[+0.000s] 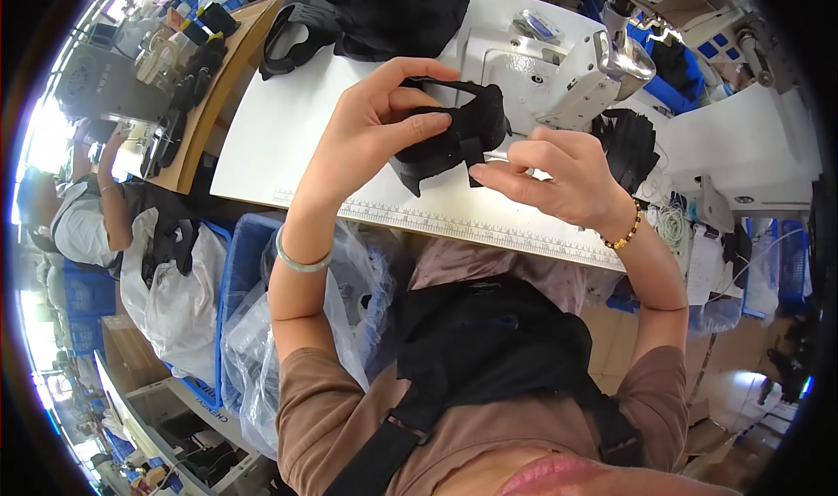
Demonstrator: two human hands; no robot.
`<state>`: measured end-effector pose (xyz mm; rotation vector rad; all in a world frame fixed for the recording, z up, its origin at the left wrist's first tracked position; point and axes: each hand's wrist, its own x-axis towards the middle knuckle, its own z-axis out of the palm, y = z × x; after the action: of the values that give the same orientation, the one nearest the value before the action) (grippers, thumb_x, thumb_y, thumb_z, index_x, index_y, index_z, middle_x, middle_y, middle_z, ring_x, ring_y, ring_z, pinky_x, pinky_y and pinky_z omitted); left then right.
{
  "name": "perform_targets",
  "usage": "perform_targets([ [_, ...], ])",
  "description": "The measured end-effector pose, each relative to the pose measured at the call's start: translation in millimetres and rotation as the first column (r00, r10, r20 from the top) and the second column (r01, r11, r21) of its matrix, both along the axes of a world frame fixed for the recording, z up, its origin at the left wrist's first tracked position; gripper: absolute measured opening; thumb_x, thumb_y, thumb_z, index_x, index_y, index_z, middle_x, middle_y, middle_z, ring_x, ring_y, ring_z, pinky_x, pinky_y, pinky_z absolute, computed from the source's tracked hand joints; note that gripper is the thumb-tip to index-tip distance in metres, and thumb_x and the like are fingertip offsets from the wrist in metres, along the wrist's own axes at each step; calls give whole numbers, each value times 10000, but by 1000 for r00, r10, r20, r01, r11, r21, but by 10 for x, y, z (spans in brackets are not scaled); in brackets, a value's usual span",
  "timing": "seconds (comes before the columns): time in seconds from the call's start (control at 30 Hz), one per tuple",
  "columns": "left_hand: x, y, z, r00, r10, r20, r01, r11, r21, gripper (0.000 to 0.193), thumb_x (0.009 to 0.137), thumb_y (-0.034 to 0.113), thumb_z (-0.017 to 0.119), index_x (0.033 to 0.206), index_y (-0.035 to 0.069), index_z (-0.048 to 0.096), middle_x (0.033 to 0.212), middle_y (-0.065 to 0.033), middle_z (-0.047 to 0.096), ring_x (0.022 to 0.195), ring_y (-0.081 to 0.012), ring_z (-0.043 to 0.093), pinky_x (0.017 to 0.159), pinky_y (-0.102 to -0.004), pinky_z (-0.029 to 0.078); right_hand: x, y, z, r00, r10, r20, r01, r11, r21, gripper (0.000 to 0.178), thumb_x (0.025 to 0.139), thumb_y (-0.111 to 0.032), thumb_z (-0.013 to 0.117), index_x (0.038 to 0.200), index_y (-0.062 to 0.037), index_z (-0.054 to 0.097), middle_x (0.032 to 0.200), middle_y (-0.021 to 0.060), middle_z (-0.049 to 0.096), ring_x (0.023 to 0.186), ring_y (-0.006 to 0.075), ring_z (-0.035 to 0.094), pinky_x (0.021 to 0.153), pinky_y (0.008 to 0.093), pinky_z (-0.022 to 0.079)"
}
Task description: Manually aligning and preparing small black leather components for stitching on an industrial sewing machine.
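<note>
A black sewn fabric piece [436, 147], with an opening at its upper side, is raised over the near part of the white sewing table [288, 138]. My left hand [375, 125] grips it from the left, thumb on the near face and fingers behind. From its right side a short black strap [472, 157] hangs down, and my right hand [559, 177] pinches the lower end between thumb and fingers. Just beyond my right hand stands the white sewing machine head [580, 82]. How the far side of the fabric piece is shaped stays hidden.
A heap of black pieces [393, 16] lies at the table's back left. Black strips [625, 147] are bundled right of the machine. A printed ruler [419, 217] runs along the near edge. A blue bin [244, 260] with clear plastic stands below left. Another person [87, 208] sits far left.
</note>
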<state>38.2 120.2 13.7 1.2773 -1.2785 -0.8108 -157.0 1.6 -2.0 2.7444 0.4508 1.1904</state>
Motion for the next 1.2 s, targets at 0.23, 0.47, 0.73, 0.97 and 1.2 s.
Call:
perform_targets([
  [0.23, 8, 23, -32, 999, -35, 17, 36, 999, -10, 330, 813, 4, 621, 1131, 23, 535, 762, 7, 630, 687, -9, 491, 586, -153, 377, 46, 59, 33, 996, 80, -37, -75, 989, 124, 384, 600, -38, 730, 968, -132, 671, 920, -14, 499, 546, 98, 485, 438, 196, 395],
  [0.47, 64, 390, -205, 802, 485, 348, -381, 865, -327, 304, 808, 68, 646, 1076, -16, 528, 921, -122, 629, 790, -185, 616, 737, -280, 473, 264, 333, 172, 943, 175, -282, 200, 379, 903, 191, 761, 5, 687, 938, 3, 617, 790, 44, 609, 639, 68, 555, 538, 195, 441],
  [0.73, 892, 872, -930, 254, 7, -967, -21, 1000, 2, 408, 908, 256, 566, 1131, -84, 534, 968, -135, 649, 911, -174, 632, 833, -269, 505, 690, 927, -353, 849, 474, -234, -345, 833, 433, 71, 772, -126, 543, 832, -87, 546, 714, 22, 478, 585, 150, 552, 463, 257, 451],
  [0.97, 1926, 770, -485, 764, -58, -643, -261, 883, -390, 432, 941, 57, 379, 1366, 63, 303, 1271, -107, 504, 1095, -205, 556, 953, -333, 449, 1664, 856, -746, 990, 132, -44, -130, 991, 43, 208, 705, -115, 553, 897, -37, 574, 730, 27, 484, 624, 131, 531, 511, 218, 446],
  [1.2, 3197, -290, -533, 774, 298, -559, -480, 851, -211, 399, 915, 134, 509, 1302, 61, 443, 1171, -67, 574, 994, -158, 578, 856, -292, 457, 2860, 398, -857, 994, -107, -1, 107, 991, 78, 100, 732, -86, 559, 811, -30, 533, 725, 59, 516, 665, 153, 581, 527, 244, 486],
])
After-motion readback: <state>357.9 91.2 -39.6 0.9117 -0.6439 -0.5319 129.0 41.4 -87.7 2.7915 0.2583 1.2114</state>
